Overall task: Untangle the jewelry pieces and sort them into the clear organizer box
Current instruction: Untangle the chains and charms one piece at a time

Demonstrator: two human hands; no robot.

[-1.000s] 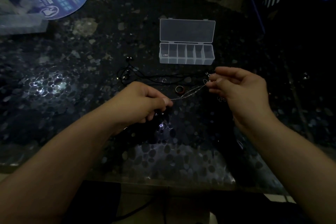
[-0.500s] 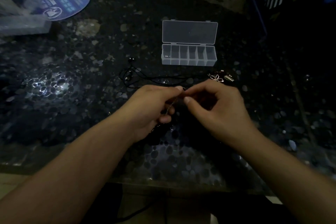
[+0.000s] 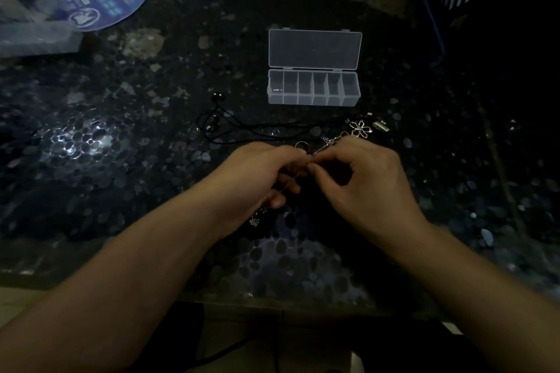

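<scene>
Both hands' fingers (image 3: 313, 171) pinch chain (image 3: 328, 142) (thin) btwn black cord (image 3: 242, 127), flower pendant (image 3: 360, 128), open organizer (image 3: 313, 97).

Home: dark pebble-patterned table (image 3: 127, 160), hand fan (image 3: 100, 0)

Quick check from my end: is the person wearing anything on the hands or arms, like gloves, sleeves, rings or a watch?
Nothing is worn that I can see. The left hand and right hand are bare, without gloves. Both forearms are bare to the frame edge. No watch or bracelet is visible, though dim light could hide rings.
</scene>
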